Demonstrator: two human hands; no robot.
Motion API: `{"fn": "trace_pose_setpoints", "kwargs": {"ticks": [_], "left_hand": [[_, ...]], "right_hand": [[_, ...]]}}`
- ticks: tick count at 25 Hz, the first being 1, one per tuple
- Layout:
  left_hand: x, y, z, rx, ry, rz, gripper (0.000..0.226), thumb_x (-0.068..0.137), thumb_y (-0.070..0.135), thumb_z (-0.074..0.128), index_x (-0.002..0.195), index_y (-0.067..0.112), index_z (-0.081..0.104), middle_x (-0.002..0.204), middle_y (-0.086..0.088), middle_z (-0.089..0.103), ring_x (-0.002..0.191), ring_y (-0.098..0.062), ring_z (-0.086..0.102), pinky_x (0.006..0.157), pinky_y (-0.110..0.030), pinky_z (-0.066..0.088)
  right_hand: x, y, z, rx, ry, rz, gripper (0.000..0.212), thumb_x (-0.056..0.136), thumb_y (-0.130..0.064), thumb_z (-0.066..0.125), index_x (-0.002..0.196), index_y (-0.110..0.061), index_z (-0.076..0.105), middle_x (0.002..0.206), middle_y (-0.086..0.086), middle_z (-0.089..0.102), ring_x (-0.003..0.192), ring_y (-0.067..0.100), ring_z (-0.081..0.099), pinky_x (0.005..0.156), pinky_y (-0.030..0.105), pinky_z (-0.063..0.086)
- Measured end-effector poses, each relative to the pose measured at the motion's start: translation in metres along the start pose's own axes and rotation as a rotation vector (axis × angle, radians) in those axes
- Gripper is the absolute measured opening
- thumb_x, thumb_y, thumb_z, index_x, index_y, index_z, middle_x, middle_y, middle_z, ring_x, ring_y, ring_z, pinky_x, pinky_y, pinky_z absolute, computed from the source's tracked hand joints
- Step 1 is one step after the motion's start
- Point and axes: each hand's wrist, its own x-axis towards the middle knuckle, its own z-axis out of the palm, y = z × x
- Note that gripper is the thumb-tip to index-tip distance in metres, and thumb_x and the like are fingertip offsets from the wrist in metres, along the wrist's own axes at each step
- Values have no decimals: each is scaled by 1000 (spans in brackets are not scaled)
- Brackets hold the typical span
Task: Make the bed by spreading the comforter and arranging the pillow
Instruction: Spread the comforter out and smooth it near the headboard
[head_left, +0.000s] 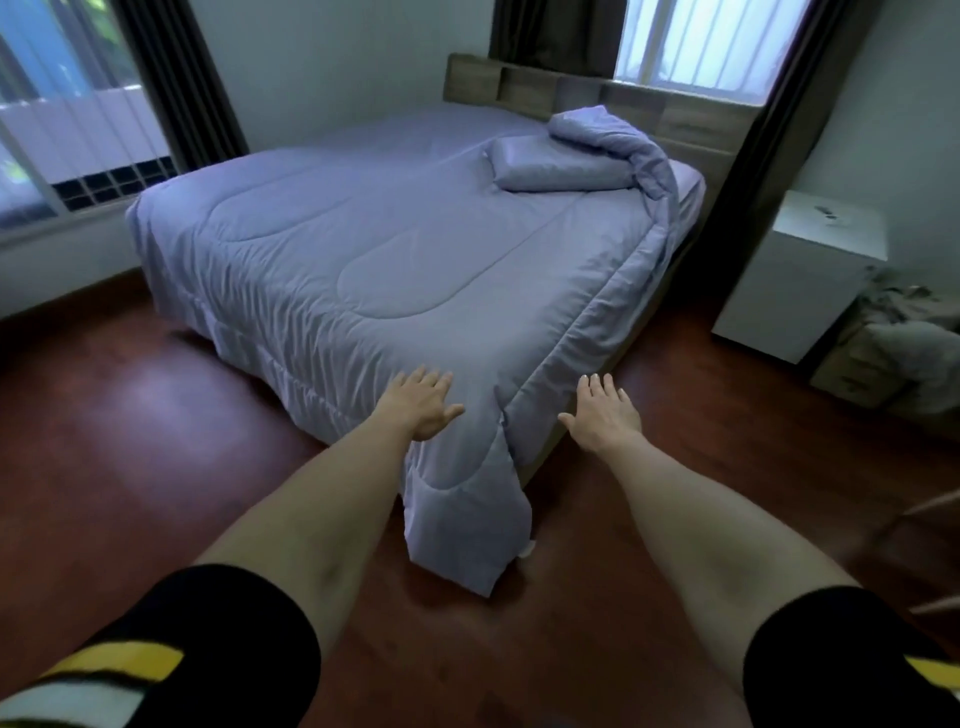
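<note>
A lavender comforter (363, 260) lies spread over most of the bed, with one corner hanging to the floor at the near foot corner. Its far right part is bunched in a twisted roll (618, 140) by the headboard. A matching pillow (556, 166) lies flat just in front of that roll. My left hand (423, 402) is stretched out with straight fingers over the near corner of the comforter. My right hand (605, 413) reaches out flat beside the bed's right edge and holds nothing.
A wooden headboard (675, 111) with shelves backs the bed under a window. A white cabinet (800, 280) and a box of crumpled cloth (898, 348) stand at the right. Dark curtains hang at both windows. Red-brown wood floor (156, 415) surrounds the bed.
</note>
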Motion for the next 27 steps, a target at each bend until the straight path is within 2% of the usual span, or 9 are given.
{"fn": "trace_pose_setpoints", "kwargs": {"ticks": [10,19,27], "left_hand": [[148,70,-74,107,50,120,70,99,56,19,155,16,4,163,-5,0,151,-23,0,122,-45,7],[344,194,-151,26,54,115,71,99,57,19,155,18,1,163,-4,-3,151,-22,-3,122,-44,5],[506,236,-206,-15,69,82,72,98,58,20,155,18,0,163,-3,-4,151,-21,-4,123,-43,5]], "right_hand": [[103,104,-47,21,50,160,76,99,-50,37,154,-5,8,162,11,9,150,25,2,122,39,8],[271,264,-100,-3,35,160,77,99,-51,35,154,-5,8,162,12,7,150,25,2,122,39,8],[426,362,-145,-41,58,139,78,99,-52,36,154,-5,8,162,11,8,150,25,3,122,39,9]]}}
